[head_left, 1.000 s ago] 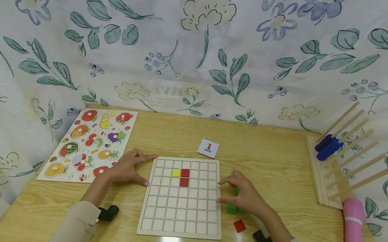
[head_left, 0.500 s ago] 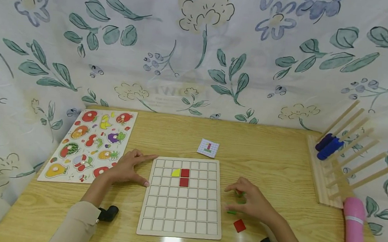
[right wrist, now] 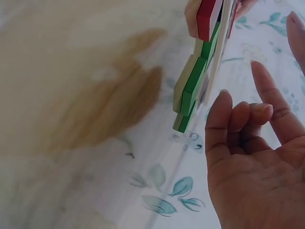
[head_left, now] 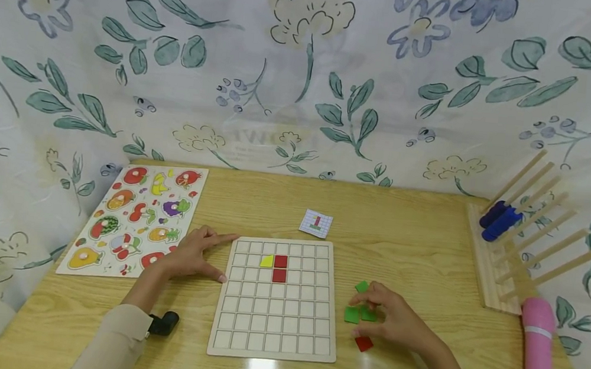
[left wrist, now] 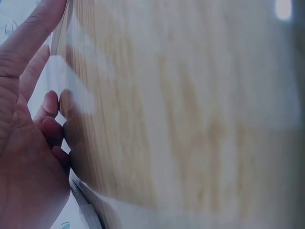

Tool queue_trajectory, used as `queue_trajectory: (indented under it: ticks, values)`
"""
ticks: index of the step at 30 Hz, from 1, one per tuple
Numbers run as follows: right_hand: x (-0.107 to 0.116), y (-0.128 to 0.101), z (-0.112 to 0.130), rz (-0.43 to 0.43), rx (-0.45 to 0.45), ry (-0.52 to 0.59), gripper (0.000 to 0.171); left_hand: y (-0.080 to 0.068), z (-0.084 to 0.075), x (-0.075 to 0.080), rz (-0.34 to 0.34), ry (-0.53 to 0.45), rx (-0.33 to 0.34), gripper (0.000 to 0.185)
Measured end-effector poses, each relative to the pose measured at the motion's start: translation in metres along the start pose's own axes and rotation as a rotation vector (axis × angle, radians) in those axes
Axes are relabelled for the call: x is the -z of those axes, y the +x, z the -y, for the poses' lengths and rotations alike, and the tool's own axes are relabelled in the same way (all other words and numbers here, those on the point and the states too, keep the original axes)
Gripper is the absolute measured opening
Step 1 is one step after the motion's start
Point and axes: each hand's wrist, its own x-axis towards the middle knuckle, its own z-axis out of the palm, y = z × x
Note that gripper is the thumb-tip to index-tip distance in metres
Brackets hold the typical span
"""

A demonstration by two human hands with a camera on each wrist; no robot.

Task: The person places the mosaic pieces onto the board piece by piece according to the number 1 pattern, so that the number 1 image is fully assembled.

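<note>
My left hand [head_left: 195, 255] rests at the left edge of a gridded wooden board [head_left: 274, 325], its straight thumb and index fingertip against the rim. A yellow piece [head_left: 267, 261] with one cut corner and two red square tiles [head_left: 279, 275] sit in the board's upper cells. To the right, my right hand [head_left: 392, 318] hovers over loose green tiles [head_left: 352, 315], thumb and fingers apart, with the thumb tip by a loose red tile [head_left: 363, 344]. In the right wrist view that hand [right wrist: 257, 157] holds nothing, and the green tiles [right wrist: 194, 86] lie in front of it.
Behind the board lies a small pattern card [head_left: 316, 223]. A fruit puzzle board [head_left: 134, 222] is at the left. On the right stand a wooden peg rack [head_left: 485, 268] with blue rings and a pink cylinder [head_left: 538, 356]. A floral cloth [head_left: 295, 77] hangs behind the table.
My right hand has left the board's right edge and moved right, over the loose green and red tiles. The left hand has stayed in place.
</note>
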Motion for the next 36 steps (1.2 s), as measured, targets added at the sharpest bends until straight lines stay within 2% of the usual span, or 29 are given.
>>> queue_trajectory:
  ticks: [12,25,36]
  values:
    - [0.005,-0.013,-0.007,0.072,0.019,-0.041,0.037,0.003,-0.001,0.001,0.005,-0.003,0.010,0.094]
    - [0.003,-0.021,-0.012,0.096,-0.025,-0.006,0.036,0.000,0.001,0.001,-0.001,-0.025,0.020,0.093]
    - [0.003,-0.023,-0.013,0.106,-0.009,-0.026,0.034,0.001,0.000,-0.001,0.008,-0.014,0.028,0.094]
